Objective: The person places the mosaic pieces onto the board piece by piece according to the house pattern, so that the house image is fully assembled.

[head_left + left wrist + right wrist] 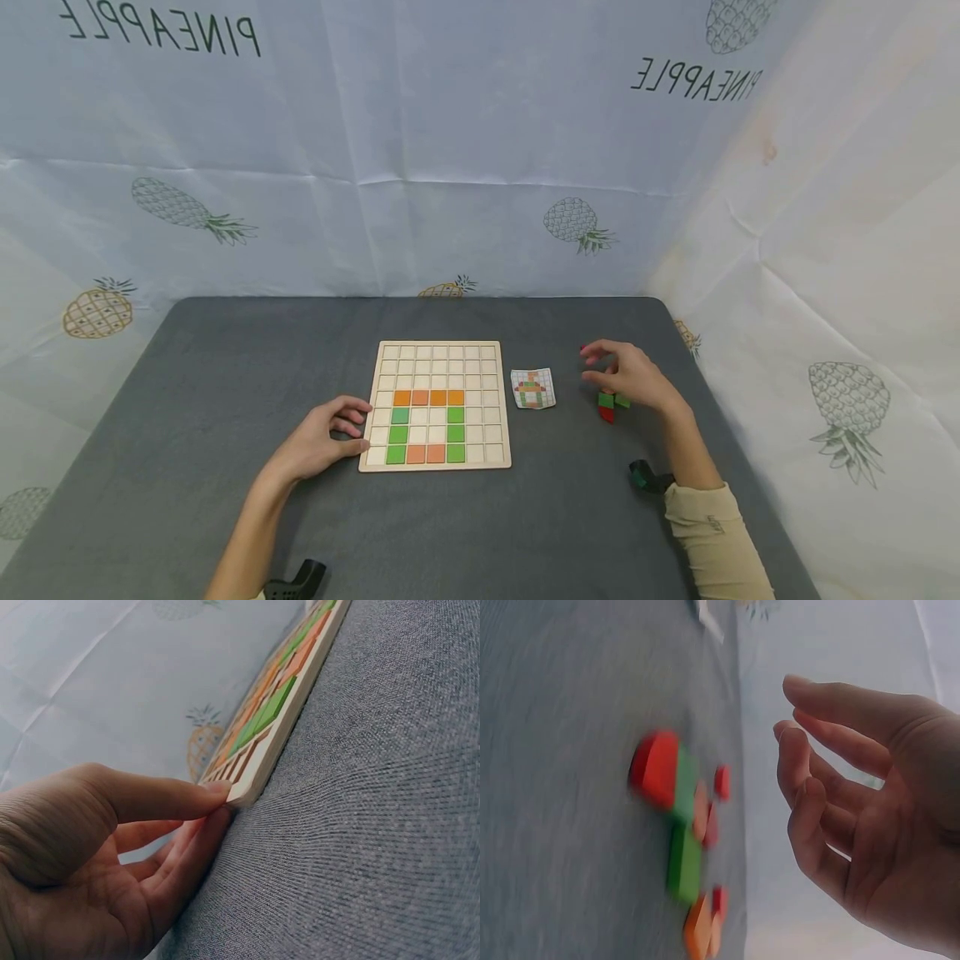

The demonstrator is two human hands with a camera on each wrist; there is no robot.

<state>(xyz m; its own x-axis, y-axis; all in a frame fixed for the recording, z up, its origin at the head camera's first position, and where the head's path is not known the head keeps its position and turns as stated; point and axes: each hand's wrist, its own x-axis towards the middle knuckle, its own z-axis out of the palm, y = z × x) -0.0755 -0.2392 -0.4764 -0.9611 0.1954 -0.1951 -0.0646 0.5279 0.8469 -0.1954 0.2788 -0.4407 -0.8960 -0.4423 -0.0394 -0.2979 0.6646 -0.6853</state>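
A wooden grid board [487, 454] lies on the table with flat square tiles in some cells: an orange-toned row [438, 397], green columns at both sides, and two salmon tiles below. My left hand [322, 437] pinches the board's near-left edge; the left wrist view shows the thumb [165, 796] on top at the corner and fingers against the side. Over a small heap of loose blocks, my right hand [633, 375] hovers with loosely bent fingers and nothing between them. That heap includes a red block [656, 769], a green block [684, 862] and an orange block [698, 928].
Between the board and the loose blocks lies a small pattern card [532, 389] with a coloured grid figure. Dark grey cloth [450, 533] covers the table. A pineapple-print curtain [465, 125] hangs behind it and at the sides.
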